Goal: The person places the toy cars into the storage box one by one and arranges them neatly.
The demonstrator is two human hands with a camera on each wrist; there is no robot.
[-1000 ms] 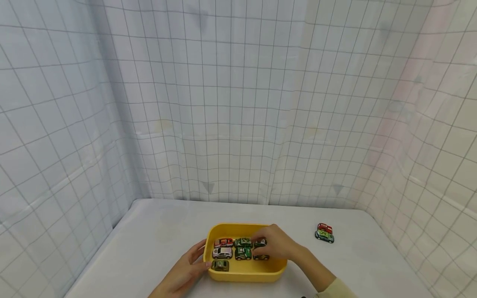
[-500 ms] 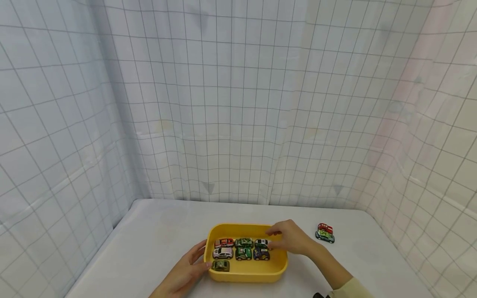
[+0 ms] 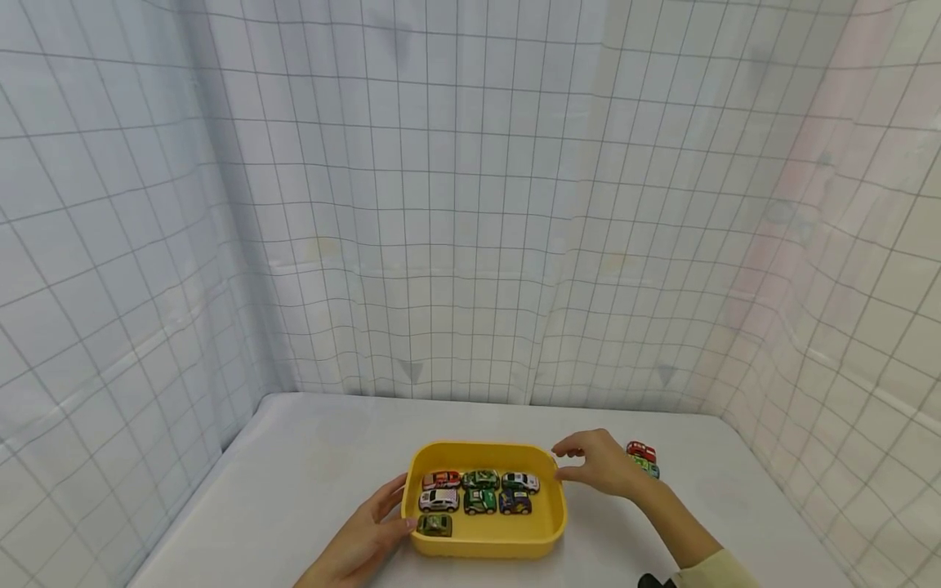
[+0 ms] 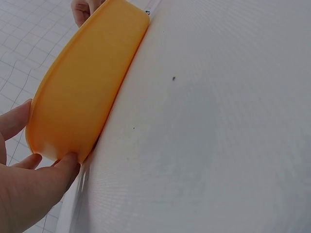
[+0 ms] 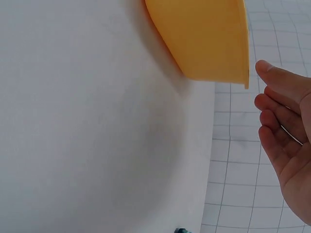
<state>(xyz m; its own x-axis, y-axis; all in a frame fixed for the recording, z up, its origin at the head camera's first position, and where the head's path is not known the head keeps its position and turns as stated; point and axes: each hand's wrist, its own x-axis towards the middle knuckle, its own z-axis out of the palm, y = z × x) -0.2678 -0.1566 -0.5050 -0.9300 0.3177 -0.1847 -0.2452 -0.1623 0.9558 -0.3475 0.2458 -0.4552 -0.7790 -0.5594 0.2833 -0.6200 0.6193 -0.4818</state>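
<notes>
A yellow plastic tray stands on the white table, with several toy cars in rows inside. Its back row has a red car, a green camouflage car and a white-and-green car. Before them sit a white car, a green car and a dark blue car. An olive car occupies the front left corner. My left hand grips the tray's left end, thumb at the rim. Holding nothing, my right hand hovers by the right rim, fingers parted from thumb.
On the table to the right lie a red toy car and a light green one, partly hidden behind my right hand. White grid-patterned curtains enclose the table at the back and both sides.
My right hand has let go of the white-and-green car in the back row and moved right, out over the tray's rim. That car sits slightly farther right. My left hand stays put.
</notes>
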